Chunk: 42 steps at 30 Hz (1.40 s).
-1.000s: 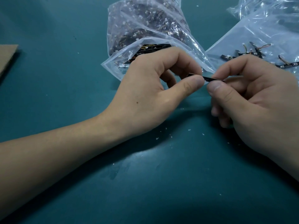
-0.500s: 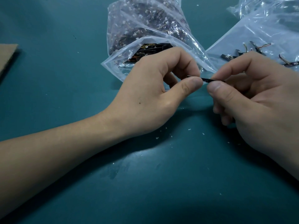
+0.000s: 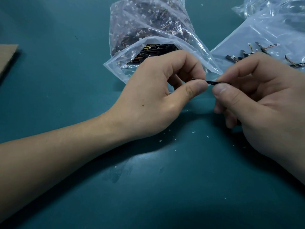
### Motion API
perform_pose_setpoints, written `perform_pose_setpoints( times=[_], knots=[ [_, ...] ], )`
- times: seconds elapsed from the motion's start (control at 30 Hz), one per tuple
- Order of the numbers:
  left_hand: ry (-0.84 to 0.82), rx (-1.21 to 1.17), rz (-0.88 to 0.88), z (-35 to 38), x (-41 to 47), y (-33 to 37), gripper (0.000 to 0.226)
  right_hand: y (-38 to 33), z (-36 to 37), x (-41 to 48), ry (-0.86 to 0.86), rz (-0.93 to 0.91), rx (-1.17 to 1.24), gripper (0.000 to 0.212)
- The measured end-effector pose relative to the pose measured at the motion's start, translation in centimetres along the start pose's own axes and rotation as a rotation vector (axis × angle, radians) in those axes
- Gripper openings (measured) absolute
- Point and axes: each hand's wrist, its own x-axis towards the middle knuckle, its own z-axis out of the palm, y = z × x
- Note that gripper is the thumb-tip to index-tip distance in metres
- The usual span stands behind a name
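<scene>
A thin black strip-shaped circuit board [image 3: 211, 82] hangs just above the teal table between both hands. My left hand [image 3: 158, 95] pinches its left end between thumb and forefinger. My right hand [image 3: 257, 103] pinches its right end the same way, so most of the strip is hidden by fingertips. Behind my left hand lies an open clear plastic bag [image 3: 145, 37] full of similar small black parts with thin wires and white connectors.
A second clear bag [image 3: 264, 33] lies flat at the back right with several separated black pieces with wires [image 3: 247, 54] on it. A cardboard edge [image 3: 7, 55] shows at the far left. White crumbs dot the teal table [image 3: 165, 187].
Both hands stay pinched on the strip. My left fingers have shifted slightly along it; the hands sit almost where they were.
</scene>
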Motion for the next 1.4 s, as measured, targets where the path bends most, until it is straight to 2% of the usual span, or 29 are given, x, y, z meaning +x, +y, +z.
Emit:
perform_pose_setpoints(
  times=[0.3, 0.93, 1.13, 1.4],
  knots=[
    [0.008, -0.026, -0.008, -0.08, -0.02, 0.02, 0.010, -0.18, -0.04, -0.01, -0.003, -0.009, 0.000, 0.003],
    [-0.091, -0.089, -0.016, -0.20, -0.39, 0.41, 0.011, 0.10, 0.03, 0.01, -0.043, -0.015, 0.016, 0.004],
    [-0.120, -0.211, -0.069, -0.18, -0.57, 0.56, 0.008, 0.14, 0.13, -0.06, -0.046, -0.019, 0.015, 0.003],
    [-0.113, -0.165, -0.096, -0.13, -0.43, 0.48, 0.011, 0.26, -0.02, 0.08, -0.074, -0.009, 0.000, 0.008]
  ],
)
